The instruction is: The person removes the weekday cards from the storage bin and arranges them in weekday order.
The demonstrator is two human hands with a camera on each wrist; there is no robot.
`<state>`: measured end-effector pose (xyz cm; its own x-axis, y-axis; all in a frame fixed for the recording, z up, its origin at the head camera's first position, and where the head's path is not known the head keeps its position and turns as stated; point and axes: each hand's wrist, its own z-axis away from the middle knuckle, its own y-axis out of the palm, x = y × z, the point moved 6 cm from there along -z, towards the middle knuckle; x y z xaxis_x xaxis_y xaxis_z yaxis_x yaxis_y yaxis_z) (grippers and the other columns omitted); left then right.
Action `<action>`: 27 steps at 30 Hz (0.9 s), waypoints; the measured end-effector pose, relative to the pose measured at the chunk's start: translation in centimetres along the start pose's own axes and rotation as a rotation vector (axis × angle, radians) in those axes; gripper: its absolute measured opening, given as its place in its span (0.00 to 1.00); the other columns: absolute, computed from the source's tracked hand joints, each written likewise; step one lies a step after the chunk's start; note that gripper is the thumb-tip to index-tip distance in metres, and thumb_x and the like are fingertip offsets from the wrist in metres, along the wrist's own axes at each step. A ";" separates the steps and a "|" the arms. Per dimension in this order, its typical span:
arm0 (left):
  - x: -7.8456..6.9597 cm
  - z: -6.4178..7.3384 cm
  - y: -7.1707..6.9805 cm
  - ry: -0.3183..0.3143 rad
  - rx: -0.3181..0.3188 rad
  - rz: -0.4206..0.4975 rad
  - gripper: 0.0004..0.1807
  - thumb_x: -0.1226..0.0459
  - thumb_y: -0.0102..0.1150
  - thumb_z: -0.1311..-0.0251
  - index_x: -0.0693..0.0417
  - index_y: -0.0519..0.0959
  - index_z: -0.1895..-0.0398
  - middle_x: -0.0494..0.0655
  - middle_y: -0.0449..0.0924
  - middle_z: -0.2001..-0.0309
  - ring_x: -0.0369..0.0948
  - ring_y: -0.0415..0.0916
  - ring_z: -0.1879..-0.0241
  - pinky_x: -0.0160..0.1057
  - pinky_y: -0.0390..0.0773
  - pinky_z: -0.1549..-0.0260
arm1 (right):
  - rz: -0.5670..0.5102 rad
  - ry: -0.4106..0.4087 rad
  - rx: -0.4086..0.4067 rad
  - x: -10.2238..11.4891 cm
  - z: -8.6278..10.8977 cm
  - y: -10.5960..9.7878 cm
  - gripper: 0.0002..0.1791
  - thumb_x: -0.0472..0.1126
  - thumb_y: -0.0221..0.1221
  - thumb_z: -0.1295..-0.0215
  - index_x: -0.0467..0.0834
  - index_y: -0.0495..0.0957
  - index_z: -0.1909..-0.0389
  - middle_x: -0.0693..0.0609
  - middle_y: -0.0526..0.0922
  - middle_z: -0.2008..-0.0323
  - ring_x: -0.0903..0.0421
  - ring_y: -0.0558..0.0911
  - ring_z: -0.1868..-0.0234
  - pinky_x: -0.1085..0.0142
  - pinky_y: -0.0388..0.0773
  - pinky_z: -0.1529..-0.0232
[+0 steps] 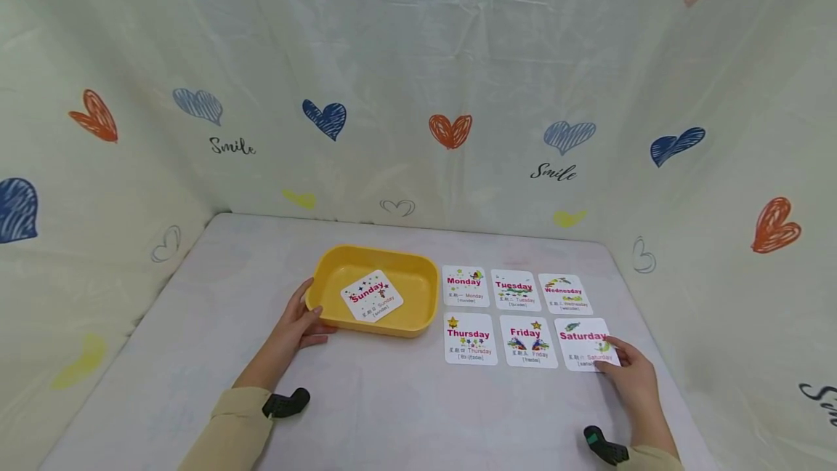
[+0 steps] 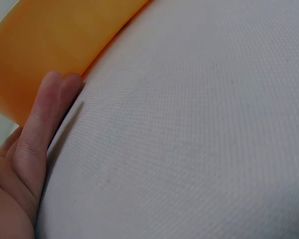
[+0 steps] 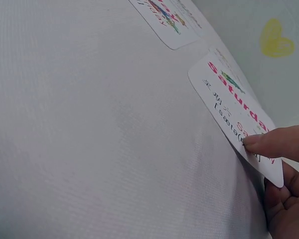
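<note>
My left hand (image 1: 297,324) grips the left front corner of a yellow plastic tray (image 1: 418,322), thumb over the rim and fingers along the outside wall. Inside the tray lies a card printed "Sunday" (image 1: 371,296), tilted. At the right, my right hand (image 1: 633,376) pinches the right edge of the "Saturday" card (image 1: 578,347). In the right wrist view the thumb (image 3: 274,144) presses on top of that card while other fingers are under its edge, which is lifted a little off the cloth. The left wrist view shows the tray's side wall (image 2: 55,45) against the fingers.
Right of the tray, cards form two rows: "Monday" (image 1: 466,287), "Tuesday" (image 1: 516,291) and "Wednesday" (image 1: 565,294) behind, "Thursday" (image 1: 470,340) and "Friday" (image 1: 528,342) in front beside "Saturday". A white cloth (image 1: 405,405) covers the table. Heart-printed curtains (image 1: 392,57) stand around it.
</note>
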<state>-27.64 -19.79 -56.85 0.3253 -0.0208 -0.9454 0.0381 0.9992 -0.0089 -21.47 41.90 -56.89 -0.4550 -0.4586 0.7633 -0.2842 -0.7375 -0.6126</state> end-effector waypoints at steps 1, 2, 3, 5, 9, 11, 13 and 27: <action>0.0 0.0 0.0 -0.004 -0.003 0.001 0.39 0.55 0.51 0.29 0.19 0.43 0.24 0.51 0.60 0.30 0.50 0.83 0.57 0.41 0.82 0.57 | 0.002 0.001 0.004 0.0 0.0 0.1 0.35 0.29 0.64 0.41 0.32 0.64 0.33 0.30 0.68 0.43 0.37 0.71 0.47 0.65 0.79 0.59; 0.0 0.0 0.0 -0.004 -0.003 0.000 0.39 0.55 0.51 0.29 0.19 0.43 0.24 0.51 0.60 0.30 0.50 0.83 0.57 0.41 0.82 0.57 | -0.001 0.004 0.006 0.0 0.0 0.1 0.35 0.29 0.64 0.41 0.31 0.64 0.33 0.30 0.68 0.42 0.37 0.71 0.46 0.60 0.80 0.55; 0.0 0.0 0.0 -0.007 -0.006 0.000 0.39 0.55 0.51 0.29 0.19 0.43 0.24 0.51 0.60 0.30 0.50 0.83 0.57 0.41 0.82 0.57 | -0.004 0.007 0.008 0.1 0.0 0.2 0.35 0.29 0.64 0.41 0.31 0.63 0.33 0.30 0.67 0.42 0.36 0.70 0.45 0.55 0.79 0.51; 0.0 0.0 0.0 -0.005 -0.005 0.000 0.39 0.55 0.51 0.29 0.20 0.43 0.24 0.52 0.60 0.30 0.50 0.83 0.57 0.41 0.82 0.57 | -0.005 0.012 0.011 0.1 0.0 0.3 0.36 0.29 0.64 0.41 0.31 0.63 0.32 0.29 0.66 0.40 0.35 0.69 0.43 0.48 0.74 0.45; -0.1 0.1 0.0 -0.005 -0.005 0.007 0.39 0.55 0.52 0.29 0.20 0.43 0.24 0.51 0.59 0.30 0.50 0.83 0.57 0.41 0.82 0.58 | -0.011 0.024 0.018 0.2 -0.1 0.4 0.36 0.30 0.65 0.41 0.30 0.62 0.32 0.27 0.64 0.38 0.33 0.67 0.41 0.43 0.68 0.41; -0.1 0.1 0.0 -0.006 -0.004 0.008 0.39 0.55 0.52 0.29 0.20 0.43 0.24 0.51 0.59 0.29 0.50 0.83 0.57 0.41 0.82 0.58 | 0.000 0.022 0.027 0.3 -0.1 0.4 0.36 0.31 0.65 0.41 0.30 0.62 0.32 0.27 0.63 0.37 0.33 0.66 0.41 0.42 0.68 0.40; -0.1 0.1 0.0 -0.003 -0.002 0.008 0.39 0.56 0.51 0.29 0.21 0.43 0.24 0.51 0.59 0.29 0.50 0.83 0.57 0.41 0.82 0.58 | 0.022 0.014 0.040 0.4 -0.1 0.4 0.36 0.31 0.64 0.40 0.30 0.62 0.32 0.28 0.63 0.38 0.34 0.66 0.42 0.43 0.68 0.41; -0.2 0.1 0.0 -0.002 0.012 0.035 0.37 0.57 0.49 0.27 0.23 0.42 0.23 0.51 0.55 0.27 0.51 0.82 0.56 0.41 0.82 0.57 | 0.215 -0.112 0.138 1.0 -0.5 0.1 0.37 0.37 0.66 0.40 0.28 0.63 0.33 0.29 0.69 0.47 0.40 0.68 0.53 0.53 0.70 0.56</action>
<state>-27.60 -19.78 -56.60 0.3286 0.0142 -0.9444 0.0378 0.9989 0.0282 -22.40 41.64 -56.24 -0.3941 -0.6583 0.6414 -0.0696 -0.6744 -0.7350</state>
